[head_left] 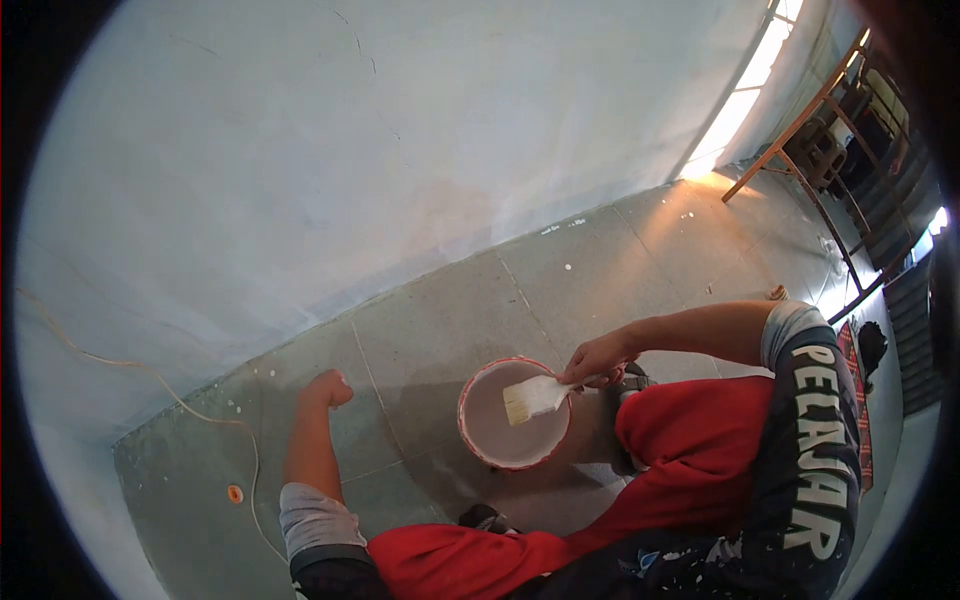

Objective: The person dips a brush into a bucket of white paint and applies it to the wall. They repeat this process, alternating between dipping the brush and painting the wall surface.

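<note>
Held in my right hand [597, 362] is a wide white paintbrush [536, 397] with pale bristles, gripped by its handle. Its bristles hang over the opening of a round bucket [463, 418] with a red, paint-marked rim. Pale liquid paint [512, 437] shows inside the bucket. My left hand [331, 388] is apart from the bucket, over the floor to its left, with the fingers curled in. No object shows in it.
A pale wall [300, 150] rises beyond the tiled floor [450, 290]. At the left a thin cable [215, 419] runs over the floor, near an orange ring [235, 494]. A rusty metal frame [800, 125] stands at the upper right.
</note>
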Motion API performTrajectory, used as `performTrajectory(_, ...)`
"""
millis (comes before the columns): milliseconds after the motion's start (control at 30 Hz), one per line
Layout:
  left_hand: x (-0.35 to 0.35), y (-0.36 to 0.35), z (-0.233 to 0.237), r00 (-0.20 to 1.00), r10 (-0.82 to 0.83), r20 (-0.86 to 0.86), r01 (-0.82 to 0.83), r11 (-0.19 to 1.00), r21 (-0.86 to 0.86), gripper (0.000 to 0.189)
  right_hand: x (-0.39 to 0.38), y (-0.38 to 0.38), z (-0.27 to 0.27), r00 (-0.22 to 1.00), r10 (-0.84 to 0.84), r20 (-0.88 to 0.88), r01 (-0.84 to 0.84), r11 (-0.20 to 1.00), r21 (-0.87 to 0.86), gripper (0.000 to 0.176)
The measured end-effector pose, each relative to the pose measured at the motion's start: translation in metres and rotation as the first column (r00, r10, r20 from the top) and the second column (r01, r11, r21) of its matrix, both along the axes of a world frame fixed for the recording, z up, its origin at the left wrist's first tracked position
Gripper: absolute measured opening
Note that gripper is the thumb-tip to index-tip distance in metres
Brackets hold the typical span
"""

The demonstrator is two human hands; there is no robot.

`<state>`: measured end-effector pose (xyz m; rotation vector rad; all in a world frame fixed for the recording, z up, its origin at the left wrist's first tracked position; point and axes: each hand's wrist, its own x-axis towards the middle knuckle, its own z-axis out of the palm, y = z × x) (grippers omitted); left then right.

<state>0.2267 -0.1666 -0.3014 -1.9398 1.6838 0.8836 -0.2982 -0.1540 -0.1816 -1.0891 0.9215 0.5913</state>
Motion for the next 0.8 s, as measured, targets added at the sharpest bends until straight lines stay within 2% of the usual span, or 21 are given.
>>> performTrajectory(67, 0.001, -0.001, -0.002, 1.0, -0.001, 0.007, 0.001, 0.999, -0.041, 0.022, 0.0, -0.002, -0.001, 1.0, 0.004, -0.005, -0.004, 1.0, 0.005, 0.051)
performTrajectory(133, 0.004, -0.002, -0.004, 0.999, -0.048, 0.011, 0.048, 0.998, 0.027, 0.029, 0.0, -0.001, -0.004, 1.0, 0.004, -0.007, -0.004, 1.0, 0.015, 0.052)
performTrajectory(267, 0.005, 0.0, -0.005, 0.999, -0.035, 0.028, 0.034, 0.999, 0.014, 0.03, 0.001, -0.003, -0.003, 1.0, 0.014, -0.011, -0.014, 1.0, 0.028, 0.05)
performTrajectory(333, 0.009, 0.0, -0.011, 0.999, 0.048, 0.024, -0.047, 0.999, -0.025, 0.029, 0.0, -0.004, -0.003, 1.0, 0.013, -0.009, -0.012, 0.999, 0.039, 0.048)
performTrajectory(433, 0.013, -0.005, -0.017, 1.0, 0.007, 0.001, -0.007, 1.0, 0.027, 0.028, -0.001, -0.004, -0.006, 1.0, 0.014, -0.024, -0.013, 1.0, 0.024, 0.048)
performTrajectory(633, 0.007, -0.009, -0.009, 0.999, 0.049, -0.012, -0.048, 0.995, 0.085, 0.029, -0.001, -0.004, -0.005, 1.0, 0.002, -0.029, -0.001, 1.0, 0.027, 0.048)
performTrajectory(733, 0.003, -0.004, -0.005, 0.999, 0.02, 0.028, -0.019, 0.999, -0.029, 0.028, -0.001, -0.005, -0.008, 1.0, 0.018, -0.006, -0.018, 0.999, 0.042, 0.052)
performTrajectory(800, 0.001, -0.004, -0.001, 1.0, 0.016, 0.016, -0.016, 1.0, -0.012, 0.029, -0.001, -0.004, -0.009, 1.0, -0.003, -0.01, 0.004, 0.999, 0.051, 0.05)
